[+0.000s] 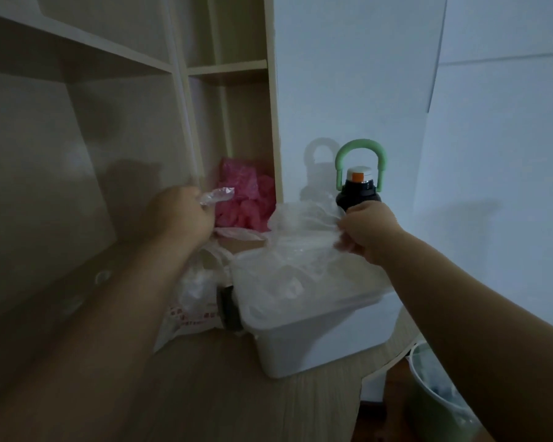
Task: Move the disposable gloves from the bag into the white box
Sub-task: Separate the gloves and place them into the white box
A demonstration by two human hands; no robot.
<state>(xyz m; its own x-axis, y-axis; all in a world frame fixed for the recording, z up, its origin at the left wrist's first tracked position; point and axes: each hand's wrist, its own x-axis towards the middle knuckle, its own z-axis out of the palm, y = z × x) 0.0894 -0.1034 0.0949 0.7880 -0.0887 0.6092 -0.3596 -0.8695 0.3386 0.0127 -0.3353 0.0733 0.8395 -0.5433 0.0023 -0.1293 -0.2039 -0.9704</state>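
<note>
A white box (pixel 316 342) stands on the desk at centre right, with clear disposable gloves (pixel 300 247) piled in its open top. My right hand (pixel 364 231) pinches the upper right part of that glove pile, above the box's far edge. My left hand (pixel 182 215) is raised left of the box and grips a crumpled clear glove (pixel 217 196) that sticks out past its fingers. A thin plastic bag (pixel 193 301) with red print lies slumped on the desk just left of the box, partly hidden by my left forearm.
A black bottle (pixel 356 193) with a green loop handle stands behind the box by the wall. Pink plastic (pixel 246 199) fills the low shelf cubby. Shelving rises at the left and back. A green bin (pixel 438 393) sits on the floor off the desk's right edge.
</note>
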